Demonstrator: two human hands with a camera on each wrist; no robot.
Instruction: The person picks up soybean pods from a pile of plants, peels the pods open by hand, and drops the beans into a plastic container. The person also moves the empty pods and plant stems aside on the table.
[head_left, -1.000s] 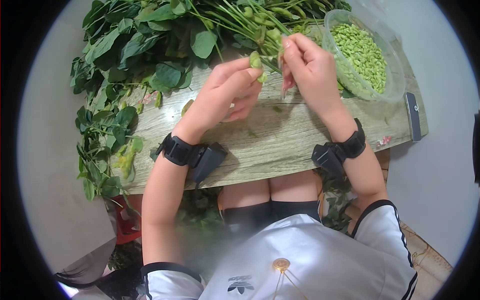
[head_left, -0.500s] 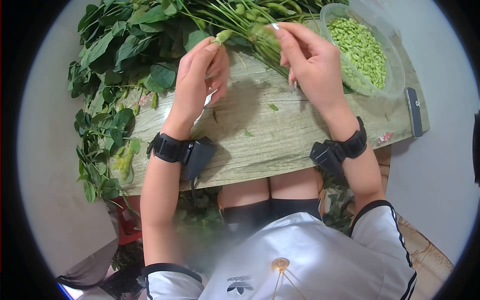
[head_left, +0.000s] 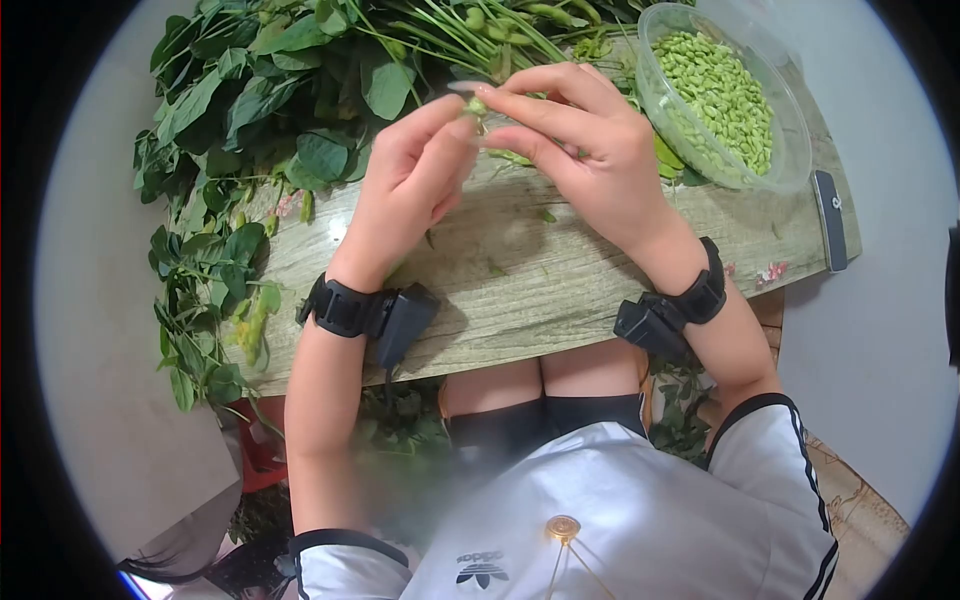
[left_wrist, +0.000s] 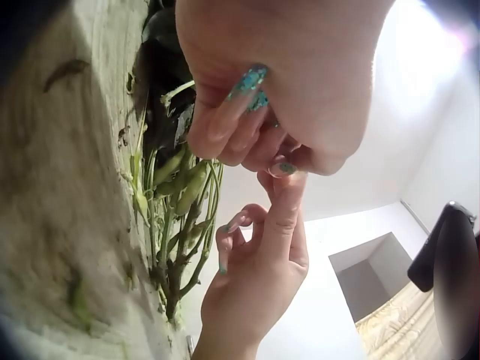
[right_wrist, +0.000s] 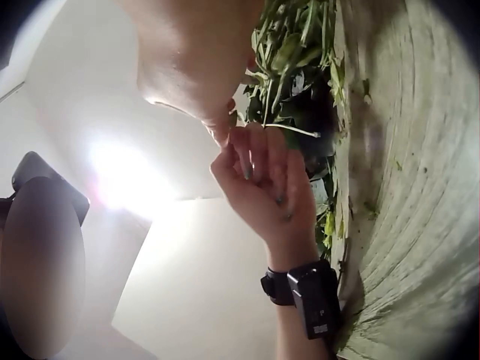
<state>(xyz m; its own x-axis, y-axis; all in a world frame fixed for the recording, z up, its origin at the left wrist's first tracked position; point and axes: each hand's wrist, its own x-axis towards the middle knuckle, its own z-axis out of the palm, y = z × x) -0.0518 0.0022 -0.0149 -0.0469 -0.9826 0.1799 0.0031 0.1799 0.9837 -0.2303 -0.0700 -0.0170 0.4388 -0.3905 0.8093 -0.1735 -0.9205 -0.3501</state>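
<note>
In the head view a small green soybean pod shows between the two hands, above the table. My left hand pinches it between thumb and forefinger, the other fingers curled under. My right hand meets it from the other side, thumb and forefinger on the pod's end. Both wrist views show the fingertips of the left hand and right hand pressed together, mostly hiding the pod. Behind the hands lies a heap of leafy soybean stalks with pods on them.
A clear plastic tub of shelled green beans stands at the back right. A dark phone-like slab lies at the table's right edge. Loose leafy sprigs line the left side of the wood-grain table.
The hands moved apart, the left drawing away with a pod while the right was at the stalks. Now they have come back together at the pod.
</note>
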